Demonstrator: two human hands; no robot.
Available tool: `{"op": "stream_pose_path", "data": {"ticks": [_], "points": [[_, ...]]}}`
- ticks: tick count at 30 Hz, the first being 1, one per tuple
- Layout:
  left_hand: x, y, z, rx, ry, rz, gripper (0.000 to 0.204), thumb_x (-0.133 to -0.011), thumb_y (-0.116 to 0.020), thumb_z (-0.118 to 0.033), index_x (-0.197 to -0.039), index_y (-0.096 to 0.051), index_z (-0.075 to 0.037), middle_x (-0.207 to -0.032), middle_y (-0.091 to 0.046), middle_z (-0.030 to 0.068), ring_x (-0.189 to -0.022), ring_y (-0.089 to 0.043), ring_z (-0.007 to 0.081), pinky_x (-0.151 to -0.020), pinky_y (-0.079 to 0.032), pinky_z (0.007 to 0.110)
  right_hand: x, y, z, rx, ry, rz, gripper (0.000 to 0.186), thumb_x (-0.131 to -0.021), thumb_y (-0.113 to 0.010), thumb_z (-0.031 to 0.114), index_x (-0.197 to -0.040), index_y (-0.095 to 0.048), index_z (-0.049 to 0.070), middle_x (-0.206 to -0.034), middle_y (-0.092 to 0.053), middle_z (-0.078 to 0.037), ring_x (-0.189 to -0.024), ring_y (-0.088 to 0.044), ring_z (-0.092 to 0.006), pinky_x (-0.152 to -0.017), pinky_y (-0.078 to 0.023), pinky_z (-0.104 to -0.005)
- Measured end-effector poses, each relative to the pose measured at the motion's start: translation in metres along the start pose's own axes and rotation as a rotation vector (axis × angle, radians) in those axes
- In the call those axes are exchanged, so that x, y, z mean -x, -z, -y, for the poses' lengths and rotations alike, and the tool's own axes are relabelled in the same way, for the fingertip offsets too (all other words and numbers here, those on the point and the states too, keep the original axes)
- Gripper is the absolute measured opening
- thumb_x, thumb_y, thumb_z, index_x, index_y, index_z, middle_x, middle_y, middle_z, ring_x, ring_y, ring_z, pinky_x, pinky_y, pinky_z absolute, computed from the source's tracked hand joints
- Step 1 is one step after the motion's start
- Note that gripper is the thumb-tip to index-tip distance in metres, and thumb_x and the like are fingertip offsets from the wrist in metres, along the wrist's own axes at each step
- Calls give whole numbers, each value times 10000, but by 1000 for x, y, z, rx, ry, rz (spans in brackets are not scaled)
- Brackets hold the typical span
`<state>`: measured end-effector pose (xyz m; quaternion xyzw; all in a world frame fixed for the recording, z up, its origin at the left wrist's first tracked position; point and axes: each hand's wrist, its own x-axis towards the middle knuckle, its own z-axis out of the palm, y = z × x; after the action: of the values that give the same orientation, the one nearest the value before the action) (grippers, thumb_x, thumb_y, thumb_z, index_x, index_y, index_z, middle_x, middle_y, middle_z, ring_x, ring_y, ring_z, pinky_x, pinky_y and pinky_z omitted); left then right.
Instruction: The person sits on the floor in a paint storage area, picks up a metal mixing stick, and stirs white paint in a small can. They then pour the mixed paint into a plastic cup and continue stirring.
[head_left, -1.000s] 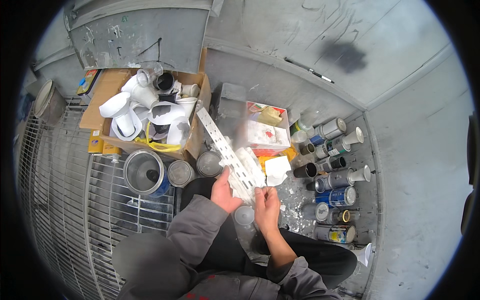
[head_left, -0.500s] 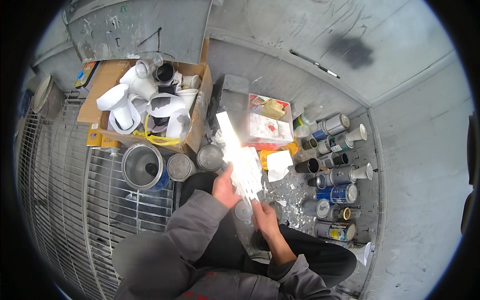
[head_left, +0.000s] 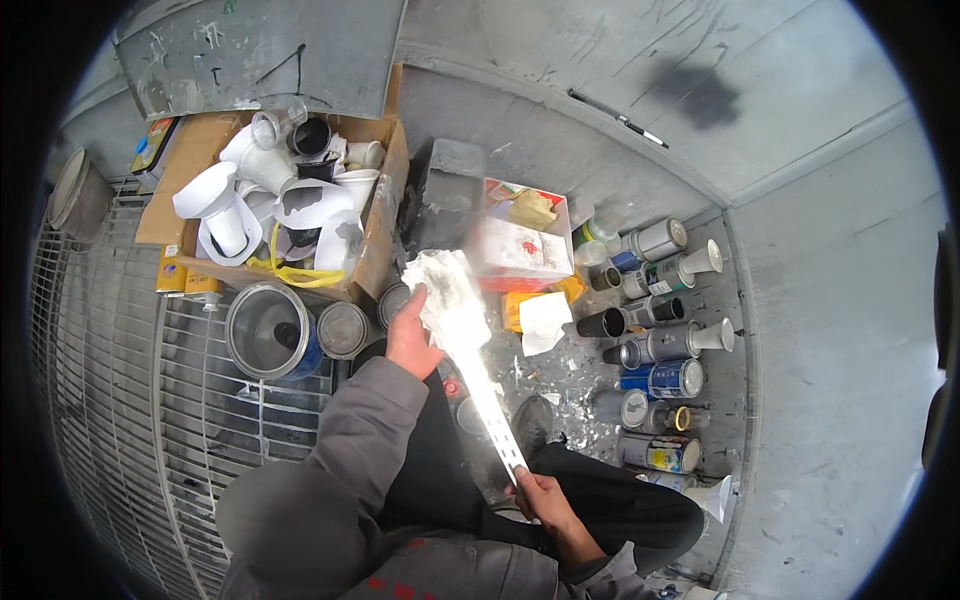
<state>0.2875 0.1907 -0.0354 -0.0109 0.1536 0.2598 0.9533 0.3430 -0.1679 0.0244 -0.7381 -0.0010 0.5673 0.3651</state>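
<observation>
My left hand (head_left: 412,338) is closed on a crumpled white wad of paper or cloth (head_left: 447,290), which lies over the upper part of a white slotted strip (head_left: 485,395). Lower down, near my right knee, the fingers of my right hand (head_left: 540,500) grip the strip's near end, so it runs diagonally between both hands. Bright glare hides some of the strip and wad. Just left of the wad are lidded round cans (head_left: 343,331) and an open metal pot (head_left: 258,335).
A cardboard box (head_left: 370,250) of used cups stands upper left on a wire grating (head_left: 195,420). Beyond the wad are a grey container (head_left: 452,175) and a red-and-white box (head_left: 525,255). Several paint cans (head_left: 660,378) line the right wall (head_left: 830,350); a marker (head_left: 620,118) rests above.
My right hand has moved down and toward me, drawing the strip along with it, while my left hand and the white wad have shifted up and left, exposing more of the strip between them.
</observation>
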Motion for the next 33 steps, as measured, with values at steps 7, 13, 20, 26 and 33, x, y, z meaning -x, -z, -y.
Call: {"op": "stream_pose_path", "data": {"ticks": [7, 13, 20, 26, 33], "points": [[-3, 4, -12, -15, -92, 17, 508, -1136, -465, -314, -1547, -444, -16, -1506, -583, 92, -1381, -571, 254, -1177, -444, 421, 50, 19, 34, -127, 348, 46, 517, -1155, -426, 359, -1159, -709, -73, -754, -639, -56, -683, -614, -133, -604, -480, -272], [14, -5, 54, -186, 38, 52, 608, -960, -608, 126, -1527, -395, 67, -1437, -607, 156, -1316, -602, 207, -1104, -505, 356, -8, -15, 95, 84, 568, -218, 466, -1149, -435, 332, -1030, -727, -11, -756, -597, -25, -688, -564, -126, -646, -469, -299], [39, -28, 60, -155, 20, 113, 509, -1129, -450, -370, -1538, -487, -70, -1522, -584, 104, -1421, -534, 302, -1222, -368, 507, -46, -57, 85, 782, 668, -506, 386, -1103, -410, 347, -984, -660, 77, -887, -703, -276, -865, -660, -528, -750, -509, -589], [23, -25, 1, 59, -24, 102, 498, -1130, -446, -386, -1524, -507, -88, -1502, -603, 76, -1401, -555, 303, -1190, -409, 518, 0, -25, 5, 973, 463, -397, 353, -1094, -404, 345, -1030, -654, 104, -874, -718, -257, -832, -681, -515, -729, -514, -636], [1, -23, -19, 56, -112, -16, 500, -1126, -458, -392, -1525, -507, -96, -1514, -595, 64, -1408, -546, 294, -1197, -387, 511, 47, 3, 2, 33, 569, -227, 333, -1118, -521, 285, -862, -528, 72, -705, -498, 38, -618, -440, -56, -553, -365, -244]]}}
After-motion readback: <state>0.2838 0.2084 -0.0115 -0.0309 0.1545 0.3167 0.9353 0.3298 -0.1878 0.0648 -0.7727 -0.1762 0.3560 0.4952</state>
